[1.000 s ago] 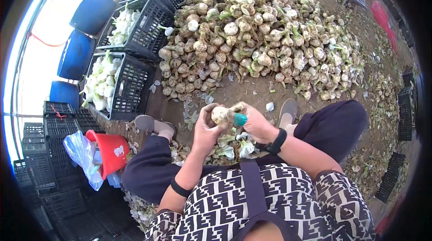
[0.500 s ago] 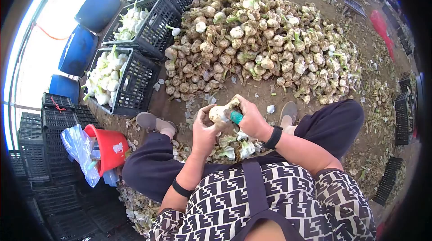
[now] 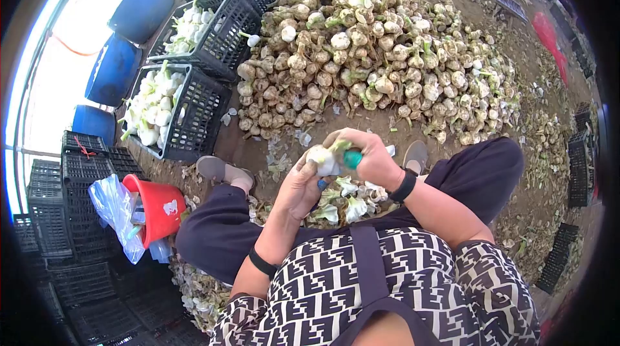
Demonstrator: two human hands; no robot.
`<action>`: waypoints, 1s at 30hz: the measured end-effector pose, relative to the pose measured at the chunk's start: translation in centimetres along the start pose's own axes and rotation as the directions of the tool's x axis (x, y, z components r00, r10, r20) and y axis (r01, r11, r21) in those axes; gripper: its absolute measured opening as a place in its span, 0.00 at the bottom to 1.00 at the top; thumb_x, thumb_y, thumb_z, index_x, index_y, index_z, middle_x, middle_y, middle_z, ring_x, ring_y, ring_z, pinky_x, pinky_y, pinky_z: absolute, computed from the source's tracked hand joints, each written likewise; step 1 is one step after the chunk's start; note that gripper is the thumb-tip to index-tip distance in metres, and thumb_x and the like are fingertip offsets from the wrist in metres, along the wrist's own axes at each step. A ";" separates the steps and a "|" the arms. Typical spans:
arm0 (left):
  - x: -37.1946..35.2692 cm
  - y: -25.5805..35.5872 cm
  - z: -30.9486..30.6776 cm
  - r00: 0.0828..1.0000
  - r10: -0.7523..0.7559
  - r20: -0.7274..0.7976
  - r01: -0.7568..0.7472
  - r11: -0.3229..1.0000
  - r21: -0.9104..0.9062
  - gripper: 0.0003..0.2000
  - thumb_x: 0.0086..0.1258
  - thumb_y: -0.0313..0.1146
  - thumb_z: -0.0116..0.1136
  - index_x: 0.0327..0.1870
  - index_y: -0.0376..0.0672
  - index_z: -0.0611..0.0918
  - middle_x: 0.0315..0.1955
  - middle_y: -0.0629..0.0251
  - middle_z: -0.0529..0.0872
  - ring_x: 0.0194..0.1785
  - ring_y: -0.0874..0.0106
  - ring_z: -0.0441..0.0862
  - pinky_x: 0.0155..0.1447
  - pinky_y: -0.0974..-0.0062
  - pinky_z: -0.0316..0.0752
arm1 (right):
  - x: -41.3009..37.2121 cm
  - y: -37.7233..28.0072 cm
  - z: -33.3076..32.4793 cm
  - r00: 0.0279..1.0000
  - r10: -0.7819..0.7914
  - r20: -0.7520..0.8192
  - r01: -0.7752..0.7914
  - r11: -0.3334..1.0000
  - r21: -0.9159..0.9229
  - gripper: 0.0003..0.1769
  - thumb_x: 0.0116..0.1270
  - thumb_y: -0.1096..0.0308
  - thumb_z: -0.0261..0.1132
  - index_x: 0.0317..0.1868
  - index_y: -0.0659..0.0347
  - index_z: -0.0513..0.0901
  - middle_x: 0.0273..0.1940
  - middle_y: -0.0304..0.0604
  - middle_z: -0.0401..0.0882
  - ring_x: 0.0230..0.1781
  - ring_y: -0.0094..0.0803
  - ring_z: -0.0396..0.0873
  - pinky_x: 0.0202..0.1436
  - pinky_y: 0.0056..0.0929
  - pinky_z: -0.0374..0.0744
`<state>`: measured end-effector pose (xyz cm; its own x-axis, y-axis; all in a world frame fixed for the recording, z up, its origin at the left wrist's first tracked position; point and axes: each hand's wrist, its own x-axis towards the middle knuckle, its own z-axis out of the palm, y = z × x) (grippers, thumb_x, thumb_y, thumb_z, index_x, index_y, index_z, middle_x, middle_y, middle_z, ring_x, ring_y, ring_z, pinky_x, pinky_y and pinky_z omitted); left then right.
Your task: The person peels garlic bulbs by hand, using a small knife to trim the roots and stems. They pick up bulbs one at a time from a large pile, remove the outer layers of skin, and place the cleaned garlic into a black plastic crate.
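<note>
On the dirt floor, before a heap of unpeeled garlic, the left hand grips a garlic bulb above the lap while the right hand clenches a teal-handled tool against it; trimming is judged in hand, and the next cut calls for turning the bulb under a firm hold.

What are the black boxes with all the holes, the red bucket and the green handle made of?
The black lattice crates look like moulded plastic: thin, even grid walls with a dull sheen. The red bucket seems plastic too, smooth and evenly coloured. The teal-green handle in the right hand is probably plastic or rubber; too little shows to tell.
</note>
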<state>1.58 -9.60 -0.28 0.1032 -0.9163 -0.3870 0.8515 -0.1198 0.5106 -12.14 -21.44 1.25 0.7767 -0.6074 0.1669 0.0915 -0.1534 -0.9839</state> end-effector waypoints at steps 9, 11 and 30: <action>-0.3 0.8 0.3 0.981 0.109 0.163 -0.103 0.994 -0.040 0.30 0.47 0.29 0.68 0.55 0.40 0.71 0.49 0.60 0.76 0.50 0.64 0.77 0.55 0.66 0.74 | 0.9 -0.5 0.7 0.764 0.640 -0.084 -0.166 0.321 0.933 0.09 0.67 0.71 0.54 0.46 0.62 0.73 0.38 0.40 0.77 0.38 0.29 0.76 0.42 0.31 0.78; -0.7 1.1 0.5 0.960 0.094 0.264 -0.095 0.995 -0.010 0.29 0.48 0.32 0.68 0.54 0.42 0.70 0.45 0.61 0.77 0.48 0.63 0.78 0.52 0.67 0.76 | 2.0 4.4 -2.6 0.686 0.679 -0.263 -0.145 0.482 0.864 0.10 0.67 0.71 0.52 0.47 0.63 0.73 0.38 0.42 0.77 0.37 0.31 0.77 0.40 0.32 0.78; -0.6 0.3 -0.2 0.989 0.068 -0.133 -0.036 0.972 0.230 0.21 0.67 0.49 0.50 0.52 0.42 0.72 0.42 0.68 0.77 0.42 0.76 0.75 0.42 0.78 0.70 | 1.3 -0.8 0.8 0.927 -0.324 0.190 0.358 0.612 -0.705 0.07 0.47 0.68 0.62 0.30 0.56 0.79 0.26 0.37 0.77 0.32 0.32 0.74 0.43 0.29 0.69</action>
<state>1.90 -9.04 -0.02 0.2285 -0.8634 -0.4497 0.7059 -0.1712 0.6873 -10.74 -21.48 2.25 0.8085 -0.3656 0.4612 -0.1054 -0.8609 -0.4977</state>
